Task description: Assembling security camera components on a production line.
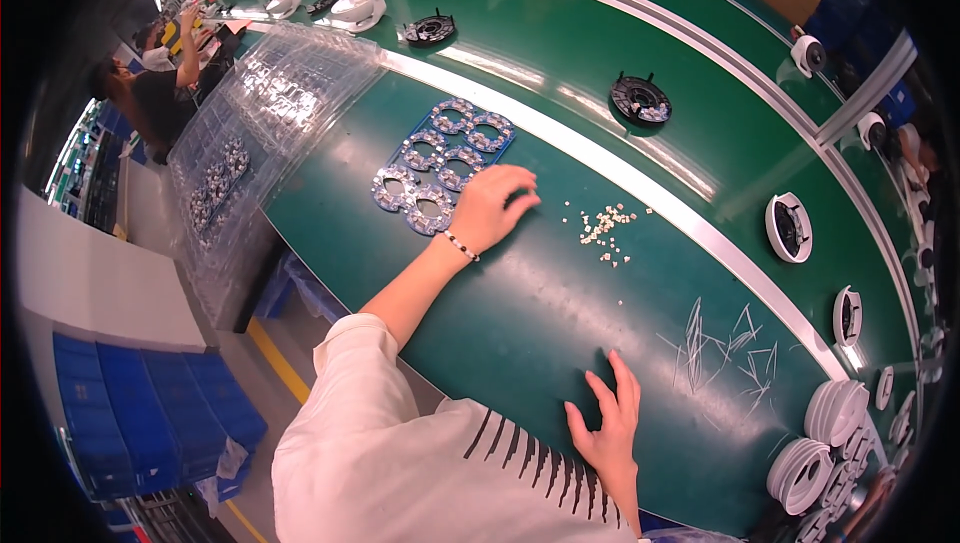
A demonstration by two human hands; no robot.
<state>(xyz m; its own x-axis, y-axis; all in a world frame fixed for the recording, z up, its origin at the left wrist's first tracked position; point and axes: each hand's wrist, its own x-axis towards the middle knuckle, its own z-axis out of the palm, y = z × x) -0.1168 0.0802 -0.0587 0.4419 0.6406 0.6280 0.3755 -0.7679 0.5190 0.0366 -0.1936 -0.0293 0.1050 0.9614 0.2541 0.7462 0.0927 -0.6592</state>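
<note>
Conceivably, the blue 6-ring circuit panel (441, 159) could be shifted if brushed by the left hand (487, 205), grip indiscernible; the right hand (610, 425) is spread.

The left hand (485, 208), a beaded bracelet (461, 246) at its wrist, overlaps one edge of a blue panel of six ring-shaped circuit boards (441, 157); how firmly it presses cannot be told. Lower down, the right hand (608, 423) has its fingers (622, 375) spread above the green bench (520, 313). Small pale squares (601, 227) lie scattered near the left hand, and thin whitish strips (694, 341) are strewn to the right. Stacked white rings (838, 411) stand at the far right, clear plastic trays (300, 88) at the left. Beyond runs a green belt (540, 43) carrying a round black part (640, 100).
</note>
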